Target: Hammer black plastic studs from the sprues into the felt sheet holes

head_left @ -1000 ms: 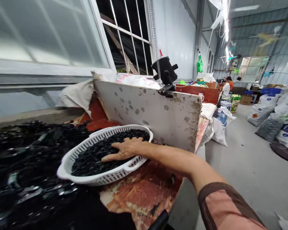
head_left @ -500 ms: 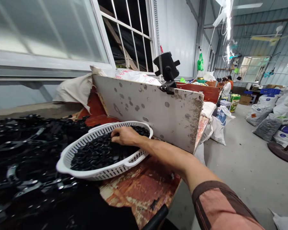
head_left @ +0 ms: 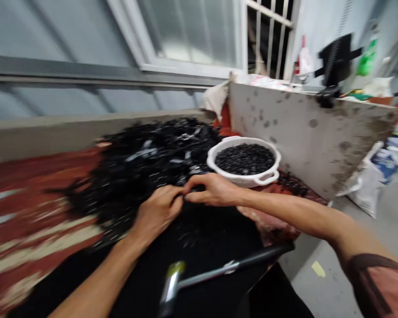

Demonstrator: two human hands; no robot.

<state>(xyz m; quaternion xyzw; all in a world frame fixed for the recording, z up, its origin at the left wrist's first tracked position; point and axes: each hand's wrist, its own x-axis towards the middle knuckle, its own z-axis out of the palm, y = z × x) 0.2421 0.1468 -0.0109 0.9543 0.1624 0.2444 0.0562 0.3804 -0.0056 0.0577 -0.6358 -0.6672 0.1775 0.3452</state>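
My left hand [head_left: 159, 210] and my right hand [head_left: 212, 190] meet at the fingertips above a black cloth [head_left: 212, 225]. Both are closed in a pinch, and whatever sits between the fingers is too small and blurred to make out. Just beyond them lies a heap of black strip-like parts [head_left: 152, 150] with shiny metal bits. Right of the heap, a white slotted plastic basket [head_left: 227, 177] holds many small black pieces [head_left: 245, 159]. Nearer to me, a hammer [head_left: 205, 277] with a metal head and black grip rests on the cloth.
A spotted grey board [head_left: 285, 119] stands upright behind the basket, with a black clamped holder [head_left: 334, 62] on its top edge. The worn red tabletop [head_left: 36, 212] extends left. White sacks [head_left: 365, 185] stand on the floor at right.
My right hand has left the basket's black pieces and come to my left hand, which now shows. The view has swung left, bringing the hammer into sight.
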